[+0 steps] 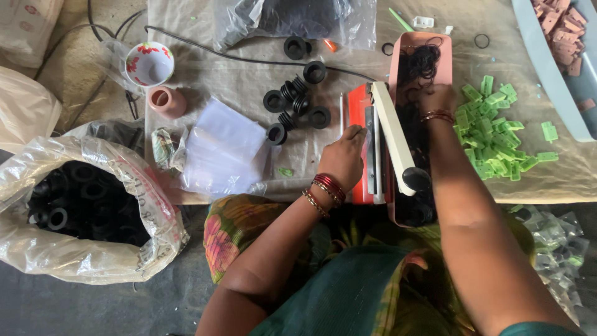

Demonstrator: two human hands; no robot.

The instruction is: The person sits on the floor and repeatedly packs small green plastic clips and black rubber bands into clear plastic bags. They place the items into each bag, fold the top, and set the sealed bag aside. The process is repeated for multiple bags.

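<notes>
Left grip [343,155] rests on sealer [373,143]; right [435,99] in pink tray [443,50].

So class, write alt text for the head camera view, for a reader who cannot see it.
Seen from above, a person's left hand rests on an orange heat sealer while the right hand reaches into a pink tray of black rubber rings. Black rubber parts, green plastic clips and clear bags lie around.
</notes>
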